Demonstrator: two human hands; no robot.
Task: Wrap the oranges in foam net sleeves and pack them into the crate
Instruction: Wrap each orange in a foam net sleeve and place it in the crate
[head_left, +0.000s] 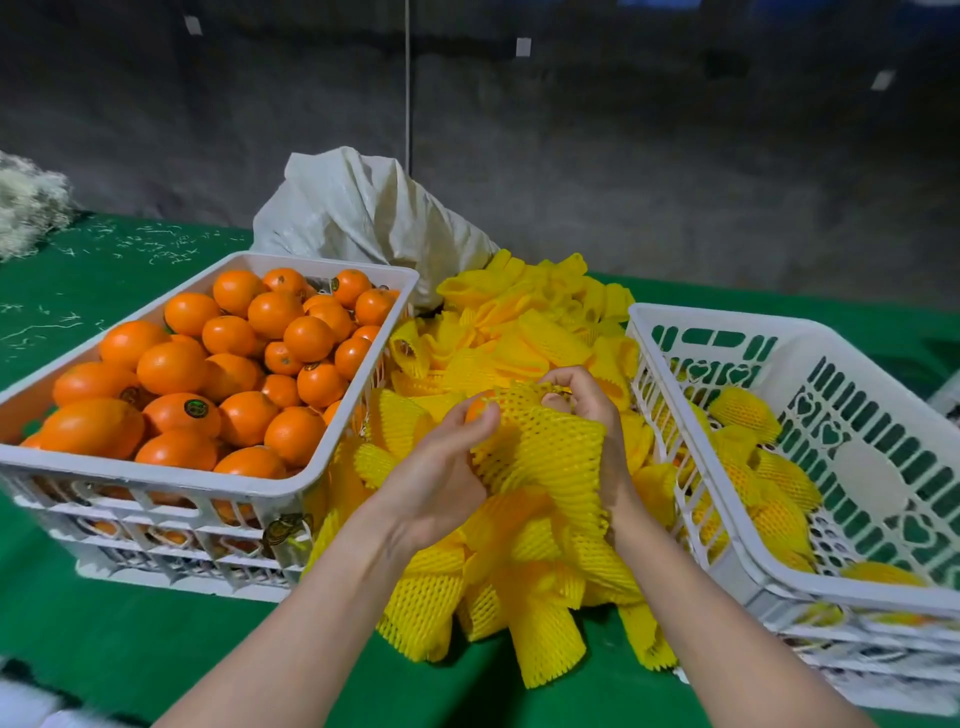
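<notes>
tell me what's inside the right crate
Sleeve-wrapped oranges lie in the right crate; its near wall hides some, so the count is unclear.

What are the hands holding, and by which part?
Left hand holds an orange by its side; right hand grips the foam net sleeve at its top edge.

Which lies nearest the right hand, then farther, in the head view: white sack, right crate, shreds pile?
1. Right crate, beside the right hand.
2. White sack, behind, toward the left.
3. Shreds pile, far left edge.
</notes>
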